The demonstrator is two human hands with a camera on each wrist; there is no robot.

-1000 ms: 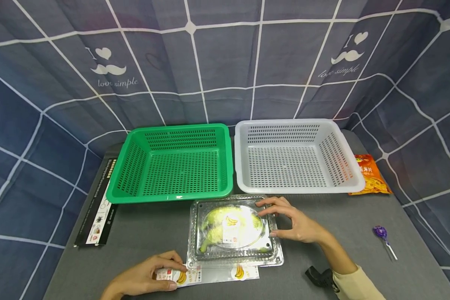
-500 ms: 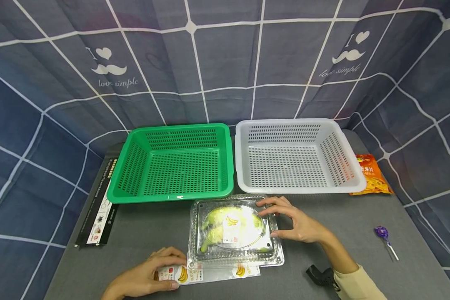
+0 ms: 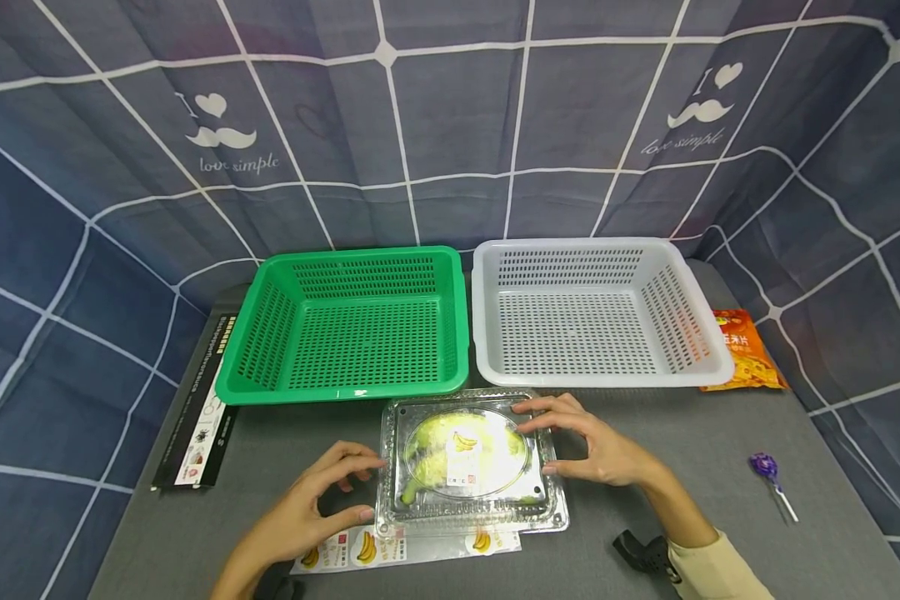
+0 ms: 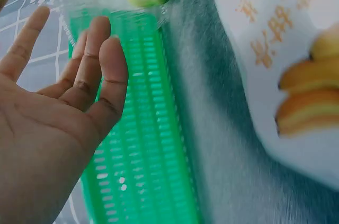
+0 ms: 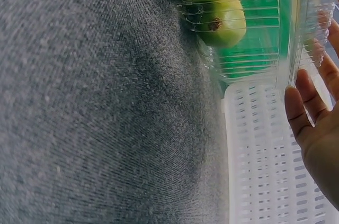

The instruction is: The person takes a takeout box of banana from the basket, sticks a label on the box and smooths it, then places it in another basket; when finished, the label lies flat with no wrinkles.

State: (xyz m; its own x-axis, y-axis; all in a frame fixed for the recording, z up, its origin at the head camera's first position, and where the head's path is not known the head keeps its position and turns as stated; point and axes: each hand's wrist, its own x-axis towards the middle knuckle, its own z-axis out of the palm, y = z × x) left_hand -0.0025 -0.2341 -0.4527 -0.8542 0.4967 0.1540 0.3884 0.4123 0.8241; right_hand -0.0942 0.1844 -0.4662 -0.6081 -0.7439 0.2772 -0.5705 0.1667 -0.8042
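Observation:
A clear plastic clamshell box (image 3: 420, 523) with green-yellow bananas (image 3: 429, 435) inside lies mid-table, a banana label (image 3: 461, 468) on its lid. My right hand (image 3: 592, 442) touches the box's right side with spread, lightly bent fingers; in the right wrist view its fingertips (image 5: 296, 110) rest along the lid's edge. At the box's left edge is my left hand (image 3: 315, 504), thumb and fingers spread, holding nothing. Its fingertips are at or just off the rim; I cannot tell which. A printed banana sticker strip (image 3: 420, 548) lies flat, partly under the box's front edge.
Behind the box stand a green basket (image 3: 345, 392) and a white basket (image 3: 607, 380). A long black box (image 3: 195, 400) lies at the left. An orange snack bag (image 3: 750, 354) and a purple lollipop (image 3: 765, 467) lie at the right.
My left hand has let go of the sticker strip's left end and moved up to the box's left edge. The right hand and the box have stayed in place.

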